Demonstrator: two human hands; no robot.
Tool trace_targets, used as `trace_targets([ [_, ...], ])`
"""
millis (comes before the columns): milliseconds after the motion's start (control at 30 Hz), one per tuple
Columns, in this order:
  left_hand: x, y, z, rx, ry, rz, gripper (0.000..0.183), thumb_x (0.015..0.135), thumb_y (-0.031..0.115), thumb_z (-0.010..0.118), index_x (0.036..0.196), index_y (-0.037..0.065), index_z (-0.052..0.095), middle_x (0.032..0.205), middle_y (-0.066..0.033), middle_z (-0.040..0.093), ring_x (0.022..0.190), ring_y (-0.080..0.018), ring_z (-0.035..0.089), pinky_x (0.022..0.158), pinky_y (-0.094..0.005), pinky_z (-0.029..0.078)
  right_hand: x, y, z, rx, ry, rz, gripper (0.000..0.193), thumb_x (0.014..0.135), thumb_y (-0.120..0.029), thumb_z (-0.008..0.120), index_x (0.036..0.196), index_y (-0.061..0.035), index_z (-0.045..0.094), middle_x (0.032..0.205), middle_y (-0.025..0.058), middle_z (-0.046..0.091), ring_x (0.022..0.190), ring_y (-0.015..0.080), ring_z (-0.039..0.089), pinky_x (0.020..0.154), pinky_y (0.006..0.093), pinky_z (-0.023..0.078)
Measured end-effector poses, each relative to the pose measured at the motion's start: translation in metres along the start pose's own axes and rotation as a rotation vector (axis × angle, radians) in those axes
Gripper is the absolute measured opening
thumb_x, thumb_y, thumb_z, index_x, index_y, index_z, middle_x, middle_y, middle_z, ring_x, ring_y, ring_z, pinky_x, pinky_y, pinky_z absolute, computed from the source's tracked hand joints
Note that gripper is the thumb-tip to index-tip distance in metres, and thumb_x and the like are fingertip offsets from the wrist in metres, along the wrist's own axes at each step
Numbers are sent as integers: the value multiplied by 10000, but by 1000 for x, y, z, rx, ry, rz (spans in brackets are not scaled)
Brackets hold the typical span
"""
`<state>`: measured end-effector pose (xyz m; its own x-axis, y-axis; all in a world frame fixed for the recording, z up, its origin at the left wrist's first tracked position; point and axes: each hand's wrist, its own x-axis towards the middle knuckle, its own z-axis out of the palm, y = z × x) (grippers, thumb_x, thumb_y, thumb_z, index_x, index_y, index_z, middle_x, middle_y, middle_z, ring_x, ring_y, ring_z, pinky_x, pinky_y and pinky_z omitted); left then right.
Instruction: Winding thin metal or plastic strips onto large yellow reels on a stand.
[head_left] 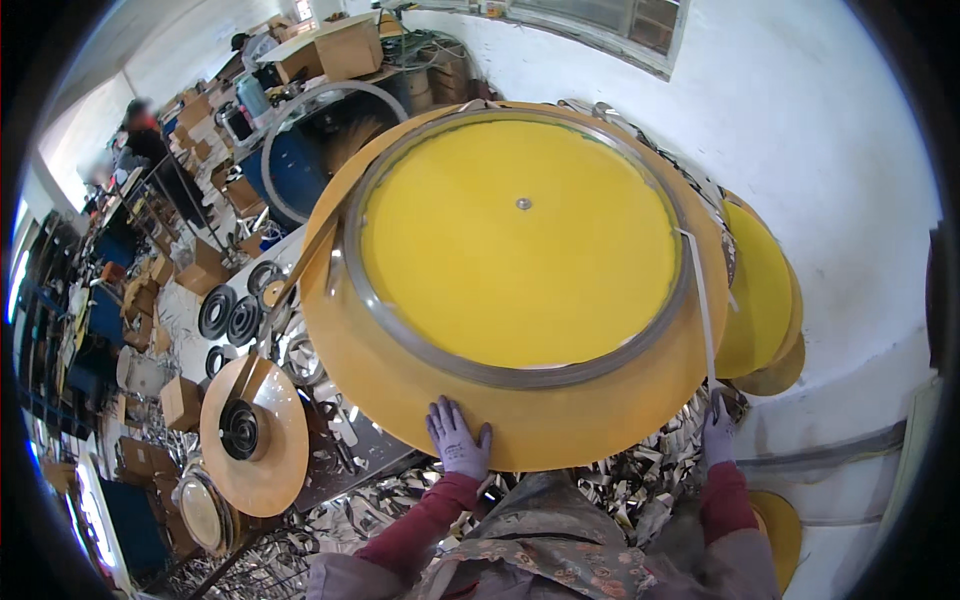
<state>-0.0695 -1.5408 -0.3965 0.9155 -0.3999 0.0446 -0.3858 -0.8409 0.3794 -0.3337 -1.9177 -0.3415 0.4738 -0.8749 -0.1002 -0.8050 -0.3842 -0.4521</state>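
Note:
A large tan disc point(430, 410) lies before me. On it rests a yellow round sheet point(500, 270), encircled by a grey metal ring point(560, 378); a small metal knob point(523, 203) stands in the middle. My left hand point(459, 443), in a pale purple glove, lies flat on the disc's near edge with its fingers stretched out. At the disc's right edge, my right hand point(718, 435), gloved alike, is closed round the lower end of a thin metal strip point(702, 300). That strip runs up to the right side of the grey ring.
Metal scraps point(640, 490) cover the floor around the disc. Other yellow discs point(758, 290) lean by the white wall at right. To the left are a smaller tan disc point(285, 440), black coiled rings point(215, 312) and cardboard boxes point(348, 48). People point(155, 150) stand far left.

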Motion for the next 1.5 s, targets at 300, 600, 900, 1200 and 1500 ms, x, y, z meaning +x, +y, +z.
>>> trace_targets([
  [300,32,25,13,41,56,-78,750,817,320,549,1361,-81,225,1455,-232,172,1345,-417,122,1112,-478,63,100,-11,22,723,21,56,448,904,-283,535,1298,-79,471,741,7,567,521,74,470,472,241,386],
  [600,51,40,8,81,104,-190,669,836,189,500,1372,-75,199,1452,-215,188,1352,-370,138,1120,-443,89,106,-40,-14,1211,-202,365,500,872,-202,586,1346,-196,425,514,-73,323,363,46,282,335,211,239],
  [900,55,38,5,149,75,-169,660,859,190,466,1383,-73,163,1459,-220,162,1350,-375,139,1118,-446,95,138,2,-5,1560,-135,338,550,832,-113,596,1348,-173,413,559,-62,383,364,67,335,342,220,271],
  [1200,58,21,11,225,127,-171,602,889,202,409,1374,-77,189,1456,-229,169,1342,-387,157,1114,-451,107,42,-43,21,1480,60,468,507,803,-38,568,1295,-79,454,701,-10,542,463,83,453,356,233,371],
  [1500,64,-5,25,301,172,-219,582,887,224,423,1355,-75,248,1447,-227,206,1337,-373,186,1111,-440,131,6,-37,19,766,150,-11,561,815,-31,538,1353,-27,378,947,54,590,691,116,531,588,255,450],
])
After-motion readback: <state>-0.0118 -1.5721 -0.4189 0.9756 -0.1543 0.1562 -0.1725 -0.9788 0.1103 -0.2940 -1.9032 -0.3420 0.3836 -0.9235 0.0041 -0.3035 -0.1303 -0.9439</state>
